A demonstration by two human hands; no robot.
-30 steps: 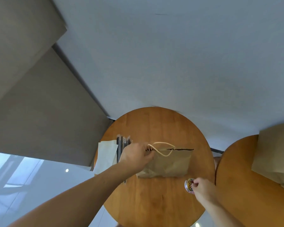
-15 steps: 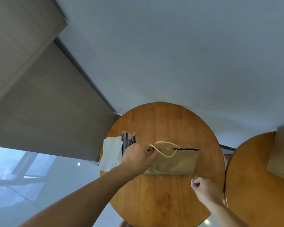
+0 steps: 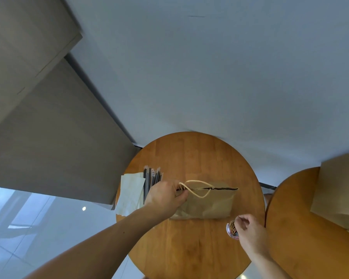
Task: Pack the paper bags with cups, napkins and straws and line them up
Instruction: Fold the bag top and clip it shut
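A brown paper bag [image 3: 208, 204] with cream rope handles stands on the round wooden table [image 3: 191, 156]. My left hand [image 3: 164, 195] grips the bag's top left corner, where its mouth is nearly closed. Left of the bag lie several black wrapped straws [image 3: 151, 178] and a stack of white napkins [image 3: 130, 193]. My right hand [image 3: 248, 230] hovers at the table's right edge, fingers curled over a small clear round container [image 3: 231, 229] of colourful bits. No cups are visible.
A second round wooden table [image 3: 310, 228] stands at the right, carrying more brown paper bags [image 3: 343, 190]. A white wall rises behind the tables and a grey cabinet fills the left. Pale tiled floor shows below at the left.
The small clear container, hidden half a second ago, shows again beside my right hand's fingers. My left hand has kept its grip on the bag's top corner.
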